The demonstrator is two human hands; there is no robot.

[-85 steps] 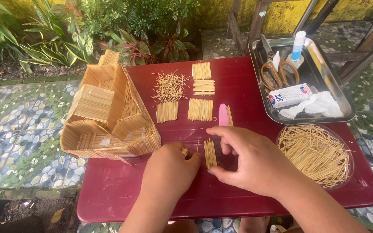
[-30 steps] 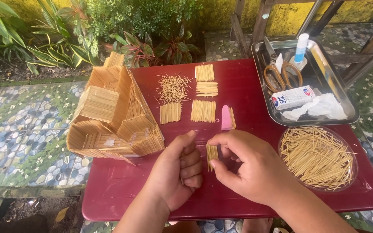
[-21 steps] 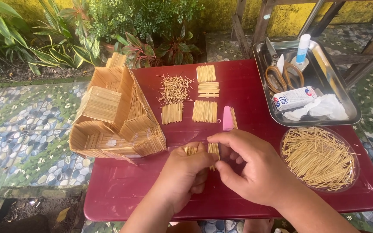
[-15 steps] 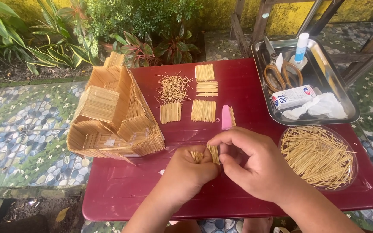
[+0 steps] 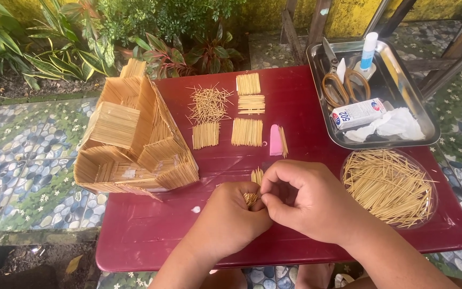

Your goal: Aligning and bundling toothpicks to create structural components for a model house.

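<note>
Two bare hands meet low over the red table [image 5: 151, 241], and between them sits a small bundle of toothpicks [image 5: 253, 188]. The left hand [image 5: 231, 219] is curled nearly shut, its fingertips pinching the lower end of the bundle, so the sticks poke up past the knuckles. The right hand [image 5: 311, 200] arches over from the other side with thumb and forefinger closed in a tight grip against the same bundle; how many sticks it holds cannot be told. The bundle lies right at the point where both grips touch, near the table's front half and just below the pink strip [image 5: 275, 140].

Beyond the hands, flat glued toothpick panels [image 5: 247, 131] lie in rows near a loose heap of toothpicks [image 5: 208, 103]. To the left stands a toothpick house model [image 5: 135, 142], well apart from the hands. To the right, close by the right wrist, a clear round dish [image 5: 389, 187] is filled with loose toothpicks. Farther back on the right a metal tray [image 5: 429, 126] holds scissors [image 5: 340, 85], a glue bottle [image 5: 369, 49], a small white box [image 5: 356, 113] and a crumpled tissue [image 5: 397, 124].
</note>
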